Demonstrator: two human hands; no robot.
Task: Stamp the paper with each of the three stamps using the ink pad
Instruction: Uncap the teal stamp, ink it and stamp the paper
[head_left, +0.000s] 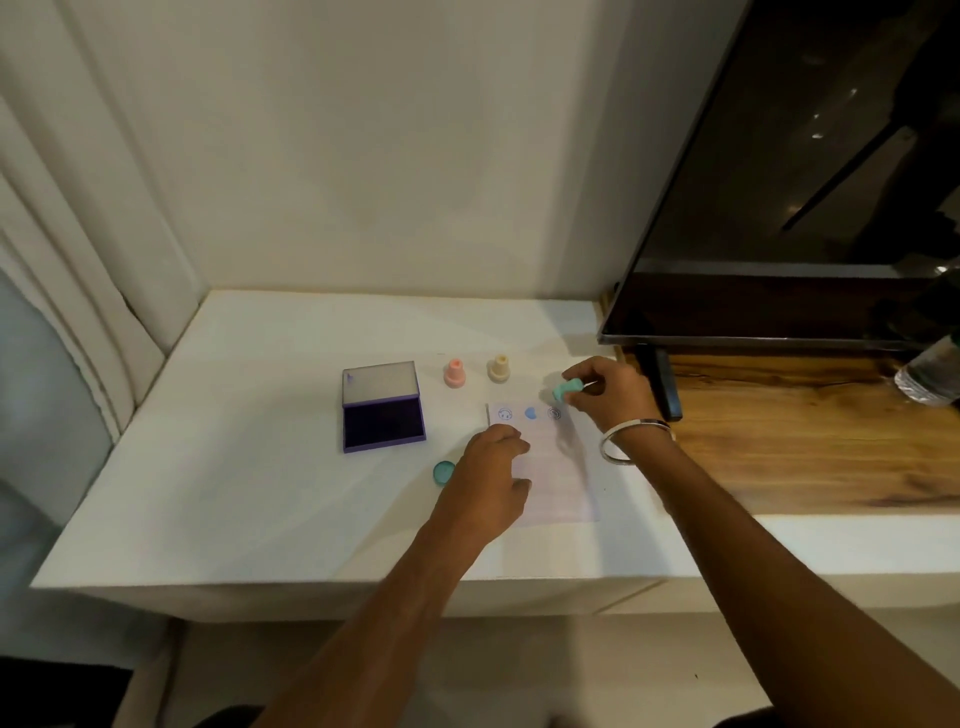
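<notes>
The paper (550, 467) is pinned flat by the spread left hand (491, 483); a teal stamp (565, 389) is pinched, tilted, in the right hand (610, 392) just above its print.

White table (260, 493) with a sheet of paper (556, 483) that's got three blue marks in a row along its far edge. Left hand (488, 483) is pressing down on the paper's left side, right hand (608, 392) is pinching a teal stamp (563, 389), tilted, just above the rightmost mark. Pink stamp (455, 373) and cream stamp (499, 369) stand upright behind the paper. Open purple ink pad (383, 415) sits to the left, teal cap (443, 473) near the left hand.
</notes>
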